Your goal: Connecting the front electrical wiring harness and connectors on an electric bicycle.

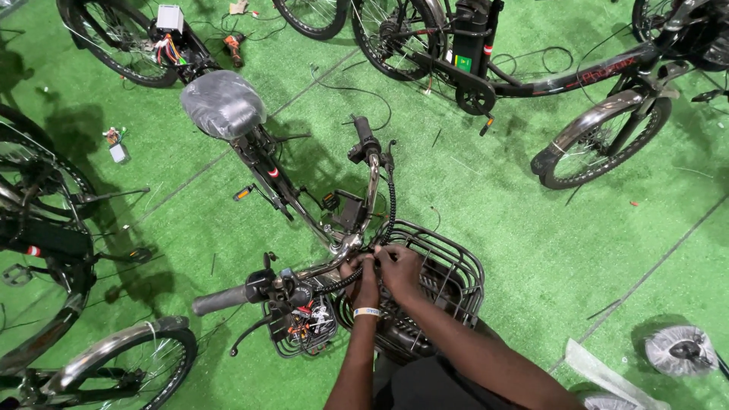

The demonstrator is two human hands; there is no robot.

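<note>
Hands meet at the handlebar point(345, 247) centre, above the wire basket point(456, 262) — left hand point(363, 277) and right hand point(399, 269) pinch the coiled black cable point(391, 201). Step judged: securing the cable; the next move needs steady fingertip grip.

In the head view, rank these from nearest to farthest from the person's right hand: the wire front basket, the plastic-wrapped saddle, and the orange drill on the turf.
From the right hand:
1. Wire front basket, directly beside and below the hand.
2. Plastic-wrapped saddle, up and to the left, on the same bicycle.
3. Orange drill, farthest, beyond the saddle near the top edge.
</note>
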